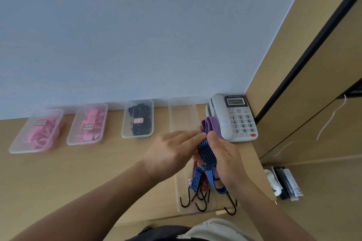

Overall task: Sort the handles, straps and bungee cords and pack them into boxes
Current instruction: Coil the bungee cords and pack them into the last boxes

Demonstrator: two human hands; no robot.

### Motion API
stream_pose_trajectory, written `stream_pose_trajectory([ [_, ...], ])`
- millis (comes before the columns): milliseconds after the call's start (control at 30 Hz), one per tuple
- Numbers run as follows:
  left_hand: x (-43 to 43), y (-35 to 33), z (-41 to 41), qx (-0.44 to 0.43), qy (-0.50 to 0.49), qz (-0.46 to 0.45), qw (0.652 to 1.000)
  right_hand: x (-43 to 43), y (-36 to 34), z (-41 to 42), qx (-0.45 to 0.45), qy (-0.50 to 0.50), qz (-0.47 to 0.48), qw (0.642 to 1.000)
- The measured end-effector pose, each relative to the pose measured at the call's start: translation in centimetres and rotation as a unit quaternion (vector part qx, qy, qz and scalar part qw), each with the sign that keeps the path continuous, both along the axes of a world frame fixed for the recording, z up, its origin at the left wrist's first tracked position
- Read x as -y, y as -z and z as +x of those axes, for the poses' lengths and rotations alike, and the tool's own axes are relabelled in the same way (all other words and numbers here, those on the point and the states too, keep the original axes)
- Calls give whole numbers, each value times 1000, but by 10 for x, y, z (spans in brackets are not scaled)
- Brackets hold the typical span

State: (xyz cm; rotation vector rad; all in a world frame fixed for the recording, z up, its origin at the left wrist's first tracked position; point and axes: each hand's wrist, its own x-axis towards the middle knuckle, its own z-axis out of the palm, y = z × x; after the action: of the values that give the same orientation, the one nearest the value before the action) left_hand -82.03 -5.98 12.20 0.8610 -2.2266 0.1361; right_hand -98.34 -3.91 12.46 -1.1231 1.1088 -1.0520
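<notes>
a pale blue-grey wall (137,25) stands behind a wood-grain counter (88,172); tan cabinet panels (313,103) close off the right side. four clear boxes sit in a row along the wall edge of the counter: two at left, box a (13,149) and box b (70,142), contain pink items; box c (125,135) contains black items; a clear tray (182,117) lies just right of it. a white telephone (235,117) stands in the right rear corner. a further clear box (195,210) lies at the near edge, below the hands. the left hand (170,154) reaches right with fingers nearly straight, tips against the cord bundle; whether it pinches the bundle cannot be told. the right hand (227,158) has its fingers curled round the blue bungee cord (205,154), held above the near box. a purple bungee cord (212,124) loops up past the fingertips, and a red bungee cord (204,184) hangs behind the blue one. dark metal hooks (201,204) dangle over the near box.
</notes>
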Motion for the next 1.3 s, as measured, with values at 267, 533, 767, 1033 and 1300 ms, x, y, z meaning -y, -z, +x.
stream_pose_trajectory([
  [267, 4, -4, 0, -163, -38, 257, 952, 4, 2, 2, 19, 9, 5, 1000],
  [533, -4, -25, 7, -391, 87, 594, 697, -10, 1, 2, 0, -10, -15, 1000],
  [767, -15, -31, 1, -387, 102, 559, 727, -23, -2, -5, -21, 21, -27, 999],
  [1033, -17, -32, -1, -288, 11, 334, 898, -28, -3, -2, -80, 41, -51, 995],
  [1300, -19, -16, 0, -50, -18, 27, 998, -27, -7, 3, -52, 21, -64, 996],
])
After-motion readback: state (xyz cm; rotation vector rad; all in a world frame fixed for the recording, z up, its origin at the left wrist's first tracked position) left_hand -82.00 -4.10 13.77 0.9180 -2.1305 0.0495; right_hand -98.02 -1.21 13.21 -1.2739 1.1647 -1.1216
